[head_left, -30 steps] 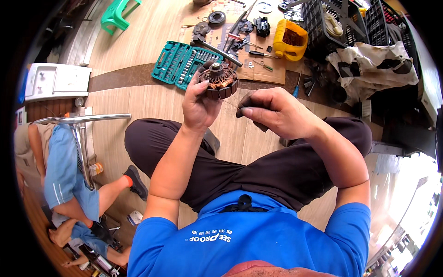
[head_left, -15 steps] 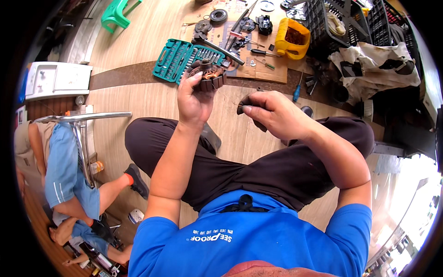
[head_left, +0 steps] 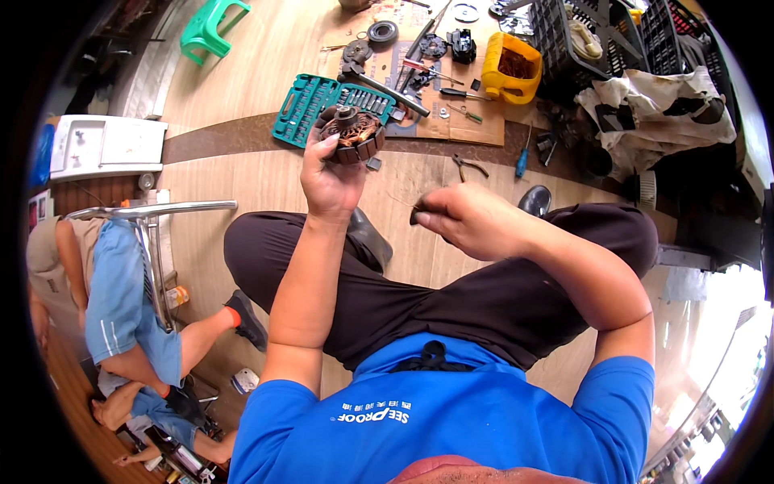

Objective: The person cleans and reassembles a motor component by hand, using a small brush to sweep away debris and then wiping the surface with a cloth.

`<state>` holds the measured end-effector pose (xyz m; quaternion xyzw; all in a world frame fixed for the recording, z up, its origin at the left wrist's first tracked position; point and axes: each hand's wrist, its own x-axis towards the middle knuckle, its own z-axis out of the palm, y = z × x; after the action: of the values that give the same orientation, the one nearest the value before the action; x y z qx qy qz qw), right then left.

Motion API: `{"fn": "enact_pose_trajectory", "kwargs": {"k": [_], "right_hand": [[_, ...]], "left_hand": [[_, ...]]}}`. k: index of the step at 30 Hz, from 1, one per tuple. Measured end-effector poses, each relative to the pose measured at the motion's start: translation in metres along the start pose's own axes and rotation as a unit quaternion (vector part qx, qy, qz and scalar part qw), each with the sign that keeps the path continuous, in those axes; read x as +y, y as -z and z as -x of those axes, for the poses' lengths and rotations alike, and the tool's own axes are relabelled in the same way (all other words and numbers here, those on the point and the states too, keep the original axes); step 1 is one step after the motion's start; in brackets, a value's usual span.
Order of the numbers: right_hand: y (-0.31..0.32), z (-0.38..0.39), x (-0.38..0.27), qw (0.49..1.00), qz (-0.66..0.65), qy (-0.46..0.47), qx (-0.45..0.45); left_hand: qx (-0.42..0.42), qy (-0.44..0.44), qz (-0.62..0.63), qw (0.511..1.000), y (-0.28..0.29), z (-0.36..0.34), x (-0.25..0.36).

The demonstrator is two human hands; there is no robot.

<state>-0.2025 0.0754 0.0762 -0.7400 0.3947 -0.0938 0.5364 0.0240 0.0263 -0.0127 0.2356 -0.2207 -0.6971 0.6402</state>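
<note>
My left hand (head_left: 330, 179) is closed round a motor stator (head_left: 355, 145), raised in front of me. Copper windings show on its upper face, with dark metal segments round the rim and a hub in the middle. My right hand (head_left: 472, 219) is apart from it, lower and to the right, its thumb and fingers pinched together. A thin wire (head_left: 401, 199) seems to stick out from the blackened fingertips; its far end is hard to make out. On the floor just beyond that hand lie pliers (head_left: 469, 167) with their handles spread.
A green socket set case (head_left: 300, 113) lies open behind the stator. Cardboard (head_left: 484, 129) carries screwdrivers and motor parts. Further right are a cut yellow jug (head_left: 513, 68), a blue screwdriver (head_left: 522, 161) and black crates (head_left: 556, 64). Another person (head_left: 129, 282) sits at left beside a metal rail (head_left: 185, 206).
My left hand has tipped the stator so more of its windings face me. My right hand has moved down and slightly right, and the pliers behind it now show.
</note>
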Motion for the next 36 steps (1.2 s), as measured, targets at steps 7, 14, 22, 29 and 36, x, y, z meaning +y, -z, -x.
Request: {"fn": "enact_pose_trajectory", "kwargs": {"k": [7, 14, 22, 29, 36], "right_hand": [[-0.019, 0.008, 0.011, 0.999, -0.023, 0.015, -0.043], [-0.014, 0.013, 0.013, 0.994, -0.02, -0.004, -0.107], [-0.017, 0.018, 0.022, 0.982, 0.013, 0.04, -0.183], [0.005, 0.018, 0.027, 0.993, 0.025, 0.072, -0.085], [0.012, 0.007, 0.021, 0.998, -0.047, -0.032, -0.009]], "left_hand": [[-0.031, 0.005, 0.033, 0.999, -0.003, -0.003, 0.01], [-0.074, 0.02, 0.035, 0.996, -0.006, -0.004, 0.011], [-0.094, 0.073, 0.088, 0.989, -0.006, -0.006, 0.008], [-0.142, 0.115, 0.113, 0.977, -0.012, -0.003, 0.006], [-0.117, 0.11, 0.052, 0.986, -0.013, 0.002, 0.0]]}}
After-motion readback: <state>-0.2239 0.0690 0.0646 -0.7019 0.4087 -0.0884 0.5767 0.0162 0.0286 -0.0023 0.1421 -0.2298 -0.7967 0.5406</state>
